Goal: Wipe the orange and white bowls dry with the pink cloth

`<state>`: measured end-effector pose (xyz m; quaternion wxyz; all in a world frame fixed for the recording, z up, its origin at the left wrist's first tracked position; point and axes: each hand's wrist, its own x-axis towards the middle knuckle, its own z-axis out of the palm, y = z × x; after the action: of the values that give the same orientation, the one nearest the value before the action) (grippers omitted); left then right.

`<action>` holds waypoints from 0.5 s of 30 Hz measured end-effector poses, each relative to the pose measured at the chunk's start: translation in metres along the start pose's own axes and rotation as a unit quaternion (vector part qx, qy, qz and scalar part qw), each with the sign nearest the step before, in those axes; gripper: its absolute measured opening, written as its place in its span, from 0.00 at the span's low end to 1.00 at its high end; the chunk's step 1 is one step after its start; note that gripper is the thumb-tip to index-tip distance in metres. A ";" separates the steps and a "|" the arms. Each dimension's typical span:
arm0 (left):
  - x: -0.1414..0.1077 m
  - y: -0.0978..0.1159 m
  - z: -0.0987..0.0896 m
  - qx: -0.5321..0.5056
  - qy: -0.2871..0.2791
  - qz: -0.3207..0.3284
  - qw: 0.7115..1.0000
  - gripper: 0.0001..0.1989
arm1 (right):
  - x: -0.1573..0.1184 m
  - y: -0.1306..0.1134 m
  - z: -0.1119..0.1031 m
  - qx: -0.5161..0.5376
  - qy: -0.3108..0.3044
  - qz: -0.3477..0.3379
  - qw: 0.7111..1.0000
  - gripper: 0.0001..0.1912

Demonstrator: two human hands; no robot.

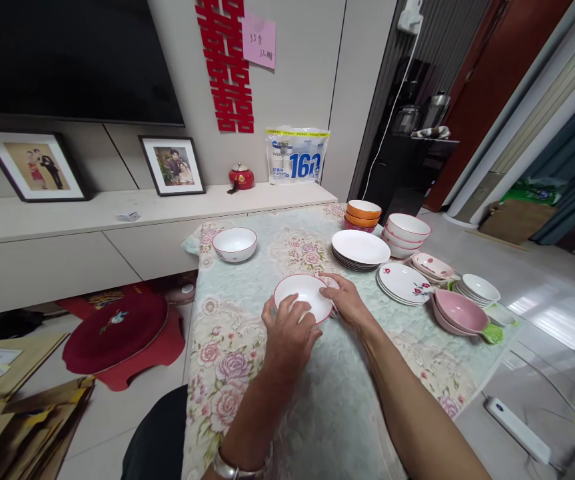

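A white bowl with a red rim [303, 288] is between my two hands over the middle of the table. My left hand [291, 327] is on its near left side, with fingers over the rim and reaching inside. Gripping the right edge, my right hand [348, 301] has its thumb over the rim and its other fingers outside. The underside of this bowl is hidden, so I cannot tell whether it touches the cloth. Another white bowl with a red rim [234, 245] stands upright farther back on the left.
On the right of the flowered tablecloth [247, 360] are orange bowls [364, 212], white bowls [407, 230], white plates [360, 247], flower-patterned plates [403, 285], pink dishes [460, 311] and small bowls [480, 289]. A red stool [117, 333] stands left; a cabinet [167, 212] is behind.
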<state>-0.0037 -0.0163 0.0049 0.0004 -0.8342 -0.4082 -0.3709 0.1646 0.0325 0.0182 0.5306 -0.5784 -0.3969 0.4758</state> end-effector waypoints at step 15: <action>0.015 0.007 -0.005 -0.670 0.092 -0.429 0.599 0.32 | 0.000 0.008 0.012 0.089 0.034 -0.085 0.992 0.31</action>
<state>0.0044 -0.0120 0.0201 -0.6801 -0.2906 -0.3536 -0.5727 0.1527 0.0341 0.0102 0.6316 -0.5093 -0.3824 0.4421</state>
